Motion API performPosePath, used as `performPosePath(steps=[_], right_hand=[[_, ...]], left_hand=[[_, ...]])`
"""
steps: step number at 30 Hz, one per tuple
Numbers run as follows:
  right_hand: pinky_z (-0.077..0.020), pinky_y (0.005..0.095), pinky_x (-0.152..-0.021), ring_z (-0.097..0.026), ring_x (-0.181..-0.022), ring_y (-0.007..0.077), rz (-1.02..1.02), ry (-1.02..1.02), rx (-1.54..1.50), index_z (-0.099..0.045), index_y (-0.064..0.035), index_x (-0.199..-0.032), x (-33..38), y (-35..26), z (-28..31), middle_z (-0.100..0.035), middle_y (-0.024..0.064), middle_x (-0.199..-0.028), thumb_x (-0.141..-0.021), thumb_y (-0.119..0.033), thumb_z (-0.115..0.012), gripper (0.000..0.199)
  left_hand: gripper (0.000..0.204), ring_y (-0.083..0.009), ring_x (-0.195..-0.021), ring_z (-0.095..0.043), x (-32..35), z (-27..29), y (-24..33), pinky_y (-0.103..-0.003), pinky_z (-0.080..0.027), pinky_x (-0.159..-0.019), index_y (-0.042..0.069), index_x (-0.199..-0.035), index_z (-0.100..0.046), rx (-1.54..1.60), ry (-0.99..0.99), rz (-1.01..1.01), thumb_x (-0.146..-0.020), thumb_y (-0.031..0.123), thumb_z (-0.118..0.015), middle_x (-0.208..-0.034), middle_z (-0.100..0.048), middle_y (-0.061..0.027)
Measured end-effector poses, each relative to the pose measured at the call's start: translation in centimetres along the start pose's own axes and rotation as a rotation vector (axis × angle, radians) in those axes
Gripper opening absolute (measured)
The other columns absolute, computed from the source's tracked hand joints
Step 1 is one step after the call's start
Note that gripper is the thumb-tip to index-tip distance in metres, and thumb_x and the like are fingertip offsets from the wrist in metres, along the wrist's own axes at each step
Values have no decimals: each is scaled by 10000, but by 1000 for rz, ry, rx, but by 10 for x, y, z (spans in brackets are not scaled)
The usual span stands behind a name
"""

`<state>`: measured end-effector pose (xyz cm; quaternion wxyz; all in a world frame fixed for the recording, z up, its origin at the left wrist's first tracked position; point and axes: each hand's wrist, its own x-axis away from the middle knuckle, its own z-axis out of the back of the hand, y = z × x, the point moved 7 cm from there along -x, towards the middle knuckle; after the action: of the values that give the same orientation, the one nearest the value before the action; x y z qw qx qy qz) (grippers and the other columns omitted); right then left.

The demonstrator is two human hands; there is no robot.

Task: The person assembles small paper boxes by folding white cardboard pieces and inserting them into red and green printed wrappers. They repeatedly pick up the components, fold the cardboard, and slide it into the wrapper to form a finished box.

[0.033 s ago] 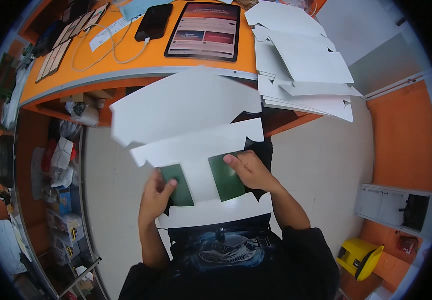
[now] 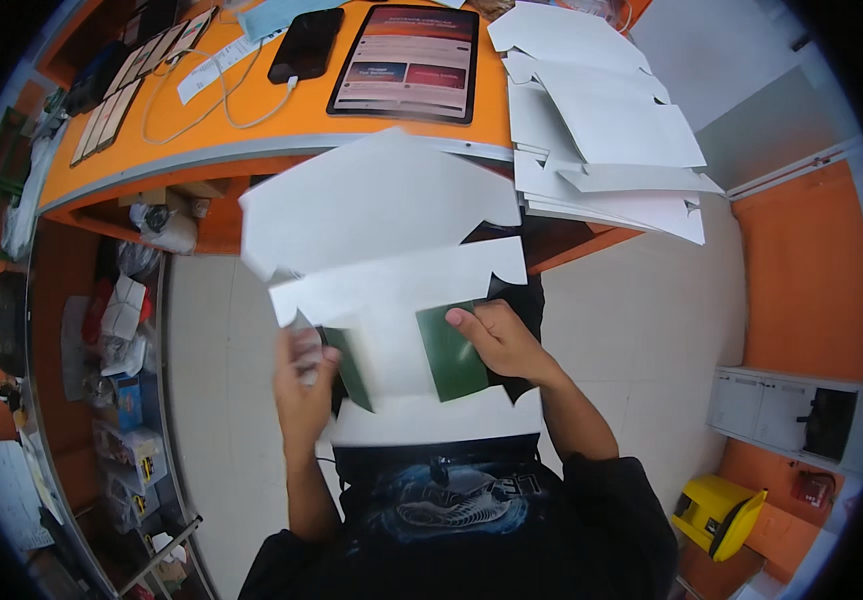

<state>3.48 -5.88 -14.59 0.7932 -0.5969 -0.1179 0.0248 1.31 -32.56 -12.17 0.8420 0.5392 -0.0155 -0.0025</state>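
**Left flap turned inward on the carton blank**

Since the earlier frame, the left hand (image 2: 304, 372) has rotated its green flap (image 2: 352, 368) edge-on toward the panel centre; that hand is blurred by motion. The right hand (image 2: 497, 338) is unchanged, thumb pinching the right green flap (image 2: 452, 352) flat. The white carton blank (image 2: 392, 250) is held in the air below the orange table (image 2: 282, 125), between the table edge and the person's chest. Judgement: folding has begun on the left side only. A stack of flat blanks (image 2: 602, 130) lies on the table's right end.
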Motion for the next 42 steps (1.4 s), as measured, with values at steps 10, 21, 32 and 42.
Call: performPosePath(steps=[10,21,32,42], right_hand=[[-478,307,-579,-593,-616,159,117,-341,250,-570,10,-1054,4,-7,-39,-625,90,-739,-982,-177,-613,205],[-524,333,-854,-600,-1061,258,614,214,-84,-554,-39,-1356,27,-70,-19,-609,128,-1245,-767,-188,-852,677],[-537,331,-738,-596,-946,222,883,219,827,-688,-198,-1223,21,-104,-25,-596,14,-1315,-769,-132,-674,459],[-455,395,-847,-506,-1084,297,715,374,354,-781,-227,-1026,14,-96,-29,-578,67,-1312,-706,-158,-809,329]], left_hand=[[324,-131,-842,-640,24,-64,23,-260,-510,-775,-23,-1196,-597,251,-256,-100,-890,10,-698,-984,-694,-81],[298,-172,-1031,-654,-1,-29,27,-304,-552,-871,-1,-1236,-530,1073,273,97,-955,14,-626,-1149,-664,-134],[308,-243,-1141,-629,0,-53,30,-402,-556,-953,-2,-1306,-521,1310,-184,106,-1000,24,-528,-1277,-611,-149],[257,-227,-1065,-657,22,-66,25,-385,-570,-910,10,-1256,-590,1280,-151,185,-1032,112,-515,-1186,-654,-123]])
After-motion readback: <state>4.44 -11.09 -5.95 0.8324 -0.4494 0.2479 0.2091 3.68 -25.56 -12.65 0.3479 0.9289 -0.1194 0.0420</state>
